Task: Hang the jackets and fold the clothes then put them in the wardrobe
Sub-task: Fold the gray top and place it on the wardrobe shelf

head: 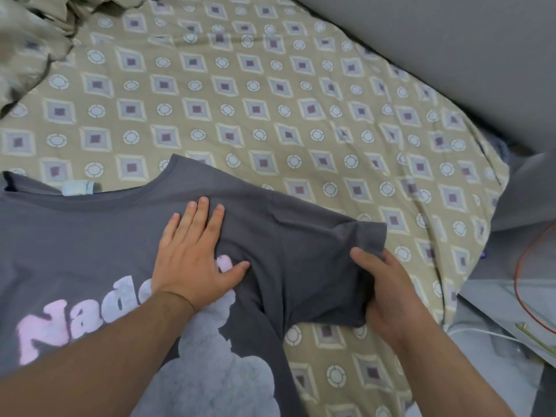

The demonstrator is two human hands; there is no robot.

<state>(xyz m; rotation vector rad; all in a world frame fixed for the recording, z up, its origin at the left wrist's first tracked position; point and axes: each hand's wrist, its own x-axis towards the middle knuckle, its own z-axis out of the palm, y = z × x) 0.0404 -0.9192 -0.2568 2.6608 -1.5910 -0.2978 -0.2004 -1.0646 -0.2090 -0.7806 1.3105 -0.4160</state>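
**Left hand [192, 254] flat, right hand [388, 287] pinching the sleeve [325, 260] of a grey T-shirt [90, 236]**

Left hand lies palm down on the chest of the T-shirt. Its fingers are straight and a little spread, and the thumb is stretched out to the side. It presses the cloth just below the collar and covers part of the print.

Right hand pinches the sleeve at its hem, thumb on top and the other fingers curled underneath. The sleeve is bunched there, with creases running back across the shoulder toward the left hand.

The T-shirt lies front up on the bed sheet [270, 100], its lower part running out of view. On its chest are pink letters [60, 323] reading "Nad", the rest hidden by the left hand and forearm. Below them sits a pale cloud-like shape [210, 371]. A white label [78, 187] shows inside the collar.

The tan sheet, patterned with diamonds and rings, spreads out beyond the T-shirt and under its sleeve. Far above the T-shirt's collar, a crumpled blanket [30, 40] of similar colour is heaped. Well to the right of the sleeve, past the bed's edge, a red cable [518, 284] loops over a pale surface.
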